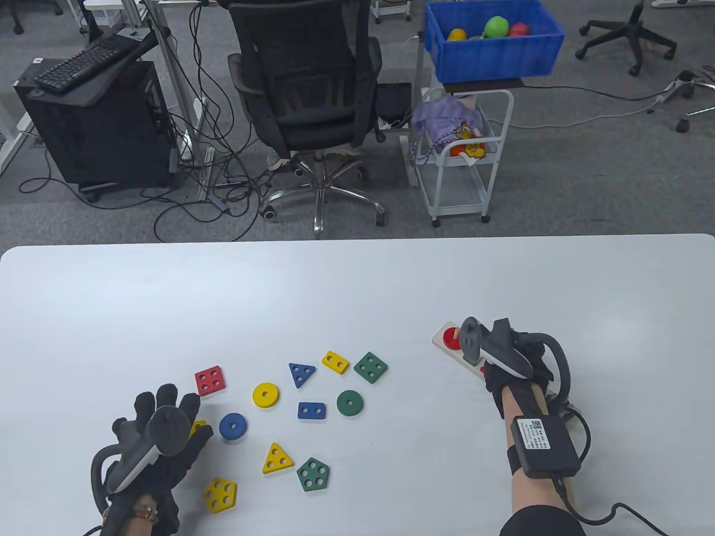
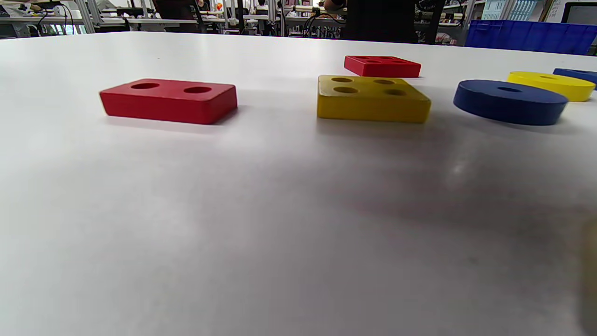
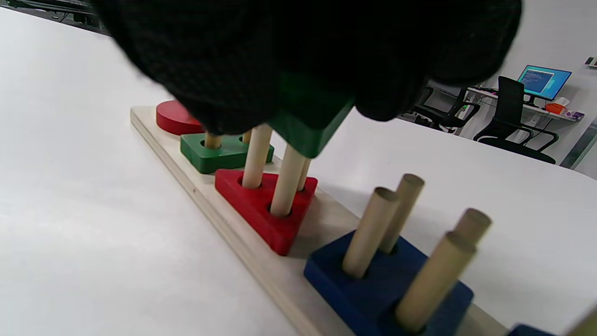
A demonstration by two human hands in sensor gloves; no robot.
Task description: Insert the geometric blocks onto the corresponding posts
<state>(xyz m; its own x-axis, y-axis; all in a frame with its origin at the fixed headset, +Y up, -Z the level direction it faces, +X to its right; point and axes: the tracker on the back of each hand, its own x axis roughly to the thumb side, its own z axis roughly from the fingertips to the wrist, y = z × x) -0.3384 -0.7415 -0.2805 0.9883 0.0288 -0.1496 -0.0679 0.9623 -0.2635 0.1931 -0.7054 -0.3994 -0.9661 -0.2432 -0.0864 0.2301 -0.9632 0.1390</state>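
My right hand (image 1: pixel 511 363) is over the wooden post board (image 1: pixel 444 340). In the right wrist view it grips a green triangle block (image 3: pixel 310 123) at the tops of the three posts (image 3: pixel 287 179), above a red triangle (image 3: pixel 266 212). The board (image 3: pixel 233 233) also carries a red disc (image 3: pixel 175 119), a green rectangle (image 3: pixel 214 156) and a blue square (image 3: pixel 373 284). My left hand (image 1: pixel 167 405) has its fingers spread and holds nothing, over a yellow square (image 1: pixel 198 427). A red rectangle (image 2: pixel 168 100) lies by the yellow square (image 2: pixel 371 98).
Loose blocks lie between the hands: red square (image 1: pixel 210 381), blue disc (image 1: pixel 232 426), yellow disc (image 1: pixel 265 395), blue triangle (image 1: pixel 301 374), green square (image 1: pixel 370 368), green disc (image 1: pixel 349 403), yellow triangle (image 1: pixel 276 459), green pentagon (image 1: pixel 313 473), yellow pentagon (image 1: pixel 220 494).
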